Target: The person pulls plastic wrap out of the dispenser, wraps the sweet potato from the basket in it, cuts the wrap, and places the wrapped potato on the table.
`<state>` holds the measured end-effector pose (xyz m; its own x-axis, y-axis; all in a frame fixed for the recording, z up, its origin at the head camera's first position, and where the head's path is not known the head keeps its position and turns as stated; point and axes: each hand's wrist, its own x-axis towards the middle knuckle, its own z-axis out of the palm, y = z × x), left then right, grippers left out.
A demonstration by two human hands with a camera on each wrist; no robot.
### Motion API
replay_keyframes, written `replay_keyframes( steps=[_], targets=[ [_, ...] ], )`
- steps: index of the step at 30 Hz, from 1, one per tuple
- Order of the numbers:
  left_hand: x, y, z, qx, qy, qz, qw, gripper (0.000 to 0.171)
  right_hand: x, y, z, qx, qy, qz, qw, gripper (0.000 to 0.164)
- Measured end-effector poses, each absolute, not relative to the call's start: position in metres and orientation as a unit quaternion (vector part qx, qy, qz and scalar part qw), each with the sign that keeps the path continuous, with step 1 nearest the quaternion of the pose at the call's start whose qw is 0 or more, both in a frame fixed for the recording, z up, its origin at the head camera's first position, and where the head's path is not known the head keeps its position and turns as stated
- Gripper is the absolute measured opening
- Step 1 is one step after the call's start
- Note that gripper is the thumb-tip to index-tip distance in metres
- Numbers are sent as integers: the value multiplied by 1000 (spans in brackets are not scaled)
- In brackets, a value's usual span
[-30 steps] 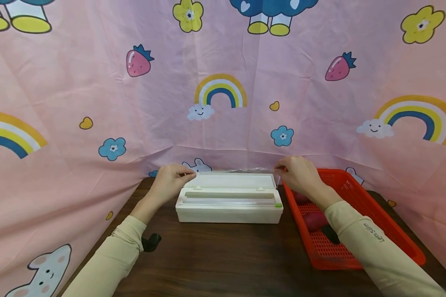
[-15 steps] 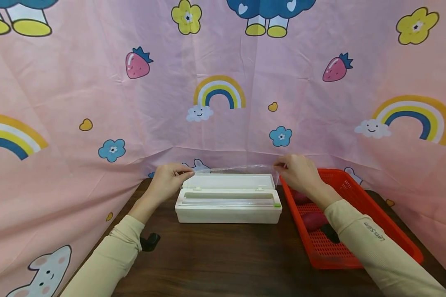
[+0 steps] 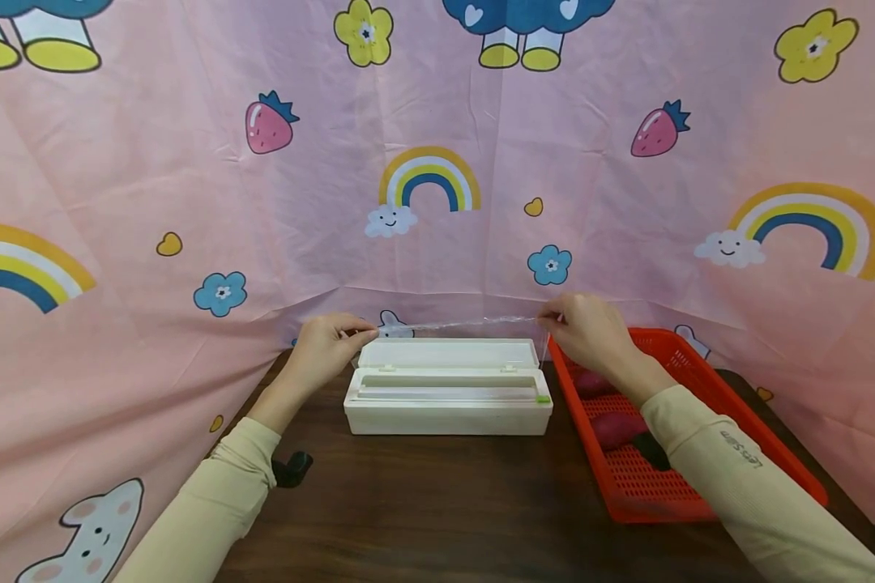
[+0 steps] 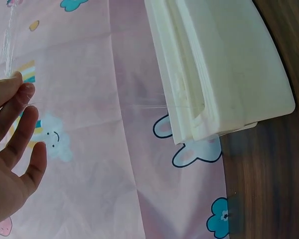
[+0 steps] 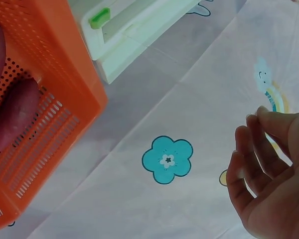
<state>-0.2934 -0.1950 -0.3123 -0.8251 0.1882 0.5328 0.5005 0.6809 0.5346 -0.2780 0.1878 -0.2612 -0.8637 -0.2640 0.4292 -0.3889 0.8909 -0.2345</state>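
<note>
A sheet of clear plastic wrap point(image 3: 474, 323) stretches between my two hands, above and behind a white cling film dispenser box point(image 3: 448, 419). My left hand point(image 3: 328, 346) pinches its left corner between thumb and forefinger; in the left wrist view, the other fingers point(image 4: 21, 137) are spread loosely. At the opposite corner, my right hand point(image 3: 583, 332) pinches the wrap between thumb and fingertips. The dispenser's lid point(image 3: 448, 353) stands raised at the back, with the film roll point(image 3: 448, 393) visible inside. A green slide cutter point(image 3: 543, 399) sits at the right end of its front edge.
A red perforated basket point(image 3: 605, 486) stands to the right, under my right forearm. It holds reddish-purple sweet-potato-like pieces point(image 5: 17, 114) and a dark item point(image 3: 650, 450). Dark wooden table point(image 3: 423, 502) lies in front of the box. A pink patterned cloth point(image 3: 437, 267) hangs close behind.
Both hands have risen slightly, lifting the wrap's edge higher above the raised lid. The edge now looks straighter. Box and basket stay in place.
</note>
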Motion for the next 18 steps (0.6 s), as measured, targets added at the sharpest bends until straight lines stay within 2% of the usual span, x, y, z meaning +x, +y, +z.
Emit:
replay_keyframes(
  steps=[18],
  targets=[
    [-292, -193, -306, -207, -872, -358, 262, 14, -277, 189, -255, 196, -933, 170, 249, 15]
  ],
)
